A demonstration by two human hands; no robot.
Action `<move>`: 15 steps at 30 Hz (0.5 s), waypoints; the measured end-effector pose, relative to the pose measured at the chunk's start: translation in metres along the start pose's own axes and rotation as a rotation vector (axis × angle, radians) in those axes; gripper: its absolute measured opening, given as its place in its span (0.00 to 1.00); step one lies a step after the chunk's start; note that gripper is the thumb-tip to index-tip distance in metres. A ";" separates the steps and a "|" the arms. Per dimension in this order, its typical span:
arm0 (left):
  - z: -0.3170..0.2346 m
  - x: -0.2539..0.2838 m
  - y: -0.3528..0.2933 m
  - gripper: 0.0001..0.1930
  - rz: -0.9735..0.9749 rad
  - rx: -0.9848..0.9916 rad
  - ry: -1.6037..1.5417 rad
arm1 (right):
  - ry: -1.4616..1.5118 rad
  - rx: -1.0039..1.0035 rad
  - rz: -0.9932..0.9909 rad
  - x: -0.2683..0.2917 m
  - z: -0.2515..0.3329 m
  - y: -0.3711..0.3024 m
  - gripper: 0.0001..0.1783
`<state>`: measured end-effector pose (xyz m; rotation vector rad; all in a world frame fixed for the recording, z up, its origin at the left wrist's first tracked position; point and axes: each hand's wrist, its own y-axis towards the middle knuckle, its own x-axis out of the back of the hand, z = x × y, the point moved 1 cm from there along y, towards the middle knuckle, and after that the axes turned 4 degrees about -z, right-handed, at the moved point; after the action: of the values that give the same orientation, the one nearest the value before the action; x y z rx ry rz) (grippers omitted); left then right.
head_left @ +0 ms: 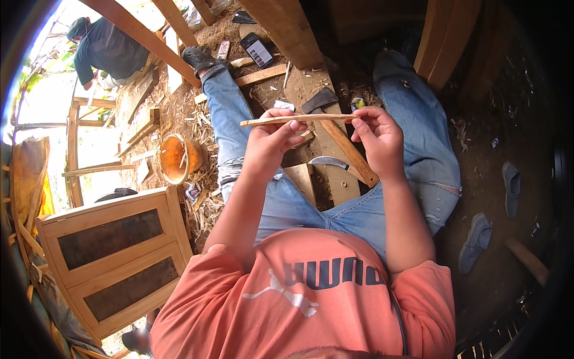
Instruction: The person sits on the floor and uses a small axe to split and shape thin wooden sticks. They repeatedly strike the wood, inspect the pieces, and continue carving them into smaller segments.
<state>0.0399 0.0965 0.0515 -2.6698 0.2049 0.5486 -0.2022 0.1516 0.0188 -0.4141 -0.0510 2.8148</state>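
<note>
Wood strip (323, 118) sits pinched between fingers of left hand (268, 143) and right hand (380, 142). I judge this inspection; turning it calls for lightness.

Strong daylight comes from beyond the left hand (272, 142), off to its left, where the opening (45, 157) burns out to white. Right of the right hand (378, 140), the floor (496, 143) sinks into deep shadow. Both hands look well lit and fairly sharp. Beyond the right one, fisheye distortion bows a post (438, 39); the outer rim goes black.
</note>
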 end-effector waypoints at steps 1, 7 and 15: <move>0.000 0.000 0.000 0.12 0.011 -0.011 0.015 | -0.005 -0.012 -0.008 0.000 -0.001 0.001 0.06; 0.002 -0.004 0.000 0.11 -0.030 -0.074 0.249 | -0.206 -0.045 -0.008 0.006 -0.022 0.009 0.06; 0.013 0.033 0.003 0.09 -0.154 -0.160 0.363 | -0.805 -0.194 0.177 0.009 -0.034 0.009 0.18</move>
<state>0.0649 0.0974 0.0265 -2.8926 0.0575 0.0297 -0.2029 0.1452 -0.0167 0.7266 -0.4731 2.9570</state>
